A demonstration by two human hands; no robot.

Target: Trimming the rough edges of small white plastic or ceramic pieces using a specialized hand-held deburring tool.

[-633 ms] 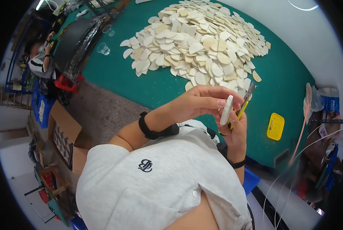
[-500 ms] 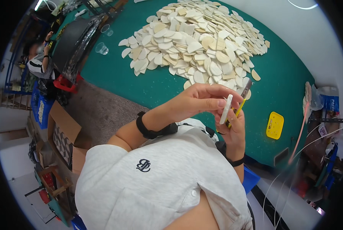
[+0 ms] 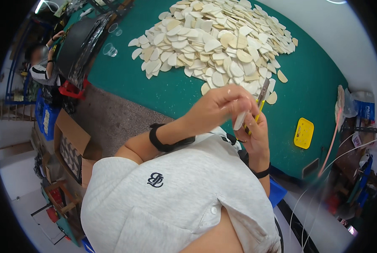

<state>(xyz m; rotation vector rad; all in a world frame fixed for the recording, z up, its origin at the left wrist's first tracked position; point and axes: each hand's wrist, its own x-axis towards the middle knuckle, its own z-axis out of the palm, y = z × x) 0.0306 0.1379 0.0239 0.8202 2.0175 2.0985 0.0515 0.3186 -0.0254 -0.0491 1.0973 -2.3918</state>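
Note:
My left hand (image 3: 224,104) is closed, its bent fingers and thumb pinching a small white flat piece (image 3: 240,120) seen nearly edge-on. Close against it, my right hand (image 3: 256,135) is wrapped round a yellow utility knife (image 3: 261,106), whose metal blade points up and away from me. Right-hand fingertips also lie beside the lower part of the white piece; whether they grip it is hard to tell. Beyond both hands, a large heap of cream and white half-round flat pieces (image 3: 222,46) covers the far part of the green table (image 3: 154,97).
A yellow tray (image 3: 304,133) lies on the table at the right. Two clear plastic cups (image 3: 110,50) stand at the far left edge. An open cardboard box (image 3: 72,135) sits on the floor to the left. Farther off, another person (image 3: 43,69) works beside a black-covered surface.
My left fingers have curled in over the white piece, which is now lower, more tilted and more covered. The knife has shifted slightly left in my right hand.

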